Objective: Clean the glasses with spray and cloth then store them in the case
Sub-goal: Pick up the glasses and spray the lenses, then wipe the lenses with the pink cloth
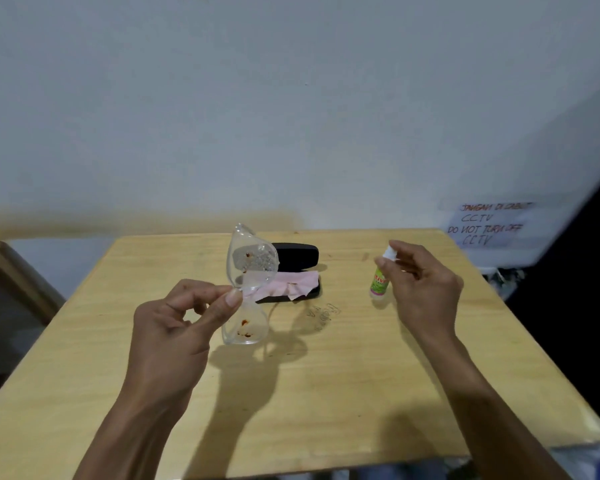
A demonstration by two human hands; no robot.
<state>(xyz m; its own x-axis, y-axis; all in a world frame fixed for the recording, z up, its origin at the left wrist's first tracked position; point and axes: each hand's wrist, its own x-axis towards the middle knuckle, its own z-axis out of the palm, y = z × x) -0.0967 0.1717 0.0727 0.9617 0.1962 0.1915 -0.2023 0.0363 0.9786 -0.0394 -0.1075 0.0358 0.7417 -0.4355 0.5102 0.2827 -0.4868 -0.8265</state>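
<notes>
Two lenses, both carrying reddish spots: your left hand [184, 320] pinches the clear glasses [248, 285] at the bridge, held on end above the table [326, 393]. Your right hand [420, 285] wraps the spray bottle [381, 278], forefinger on its white top, well apart from the lenses. Judgement: bring the nozzle nearer and aim at each lens in turn. The pink cloth [291, 282] lies on the open black case [297, 256] behind; avoid misting it.
</notes>
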